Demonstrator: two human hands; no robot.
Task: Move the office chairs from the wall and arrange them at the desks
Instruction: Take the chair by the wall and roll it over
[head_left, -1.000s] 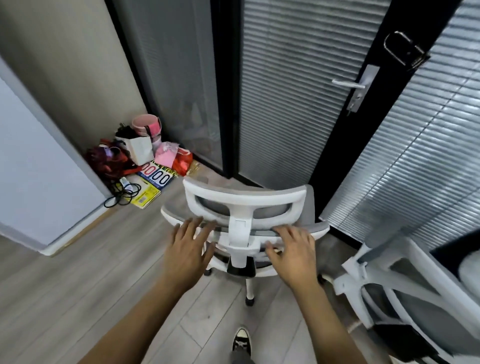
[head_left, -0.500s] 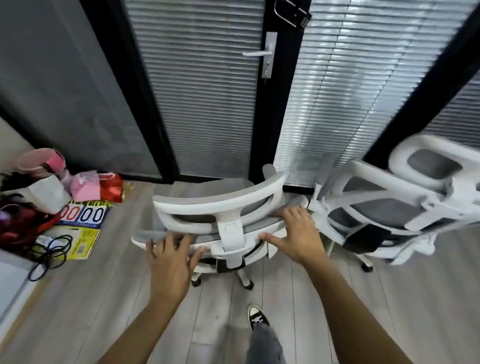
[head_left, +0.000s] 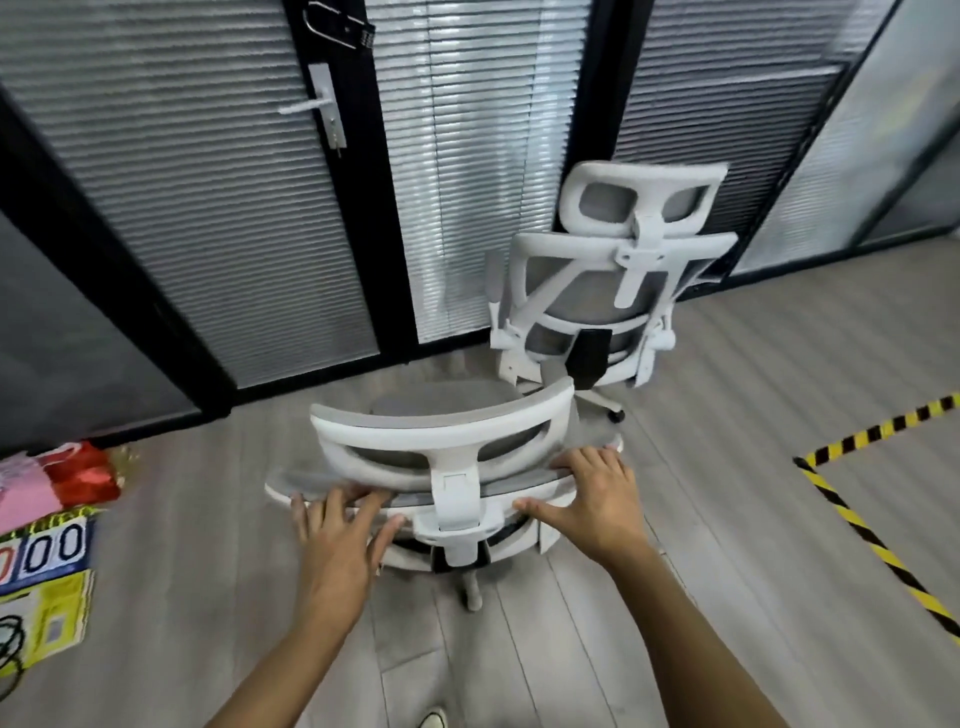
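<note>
The view is swinging right, bringing the second chair (head_left: 613, 291) fully into sight. Both hands, left hand (head_left: 340, 540) and right hand (head_left: 597, 499), are gripping the near chair (head_left: 447, 441).

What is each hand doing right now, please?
Left hand: closed on the top edge of the white-framed grey mesh office chair, fingers over it.
Right hand: closed on that same chair's top edge, thumb behind.

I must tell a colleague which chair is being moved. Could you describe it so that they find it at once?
Find the glass door with the metal handle. On the floor before it are two white chairs. The near chair has both hands, left hand and right hand, on its backrest; the far chair stands untouched.
</note>
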